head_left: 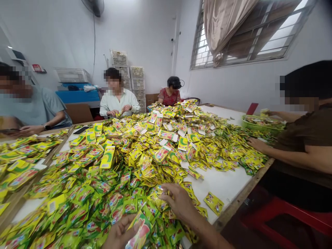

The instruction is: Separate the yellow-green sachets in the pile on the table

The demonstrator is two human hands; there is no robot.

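Observation:
My left hand [121, 231] is at the bottom centre, with thumb and fingers closed on a small flat carton [139, 231] printed in green, yellow and pinkish red. To its right, my right hand [178, 202] reaches into the heap from the near right side. Its bent fingers are closed at the edge of a yellow sachet [156, 200]; the fingertips are partly hidden. Green-and-yellow sachets [85, 193] lie thickly around both hands. Beyond them rises a pile of yellow cartons [167, 135], many with white flaps standing out. One loose sachet [214, 203] lies apart on the white tabletop [223, 183].
A wooden rim [241, 193] edges the table on the right. At the right, a co-worker's hand [258, 144] rests by sachets near a green basket [264, 127]. Three other people sit around the table. A phone [81, 130] lies at left; a red stool [287, 214] stands right.

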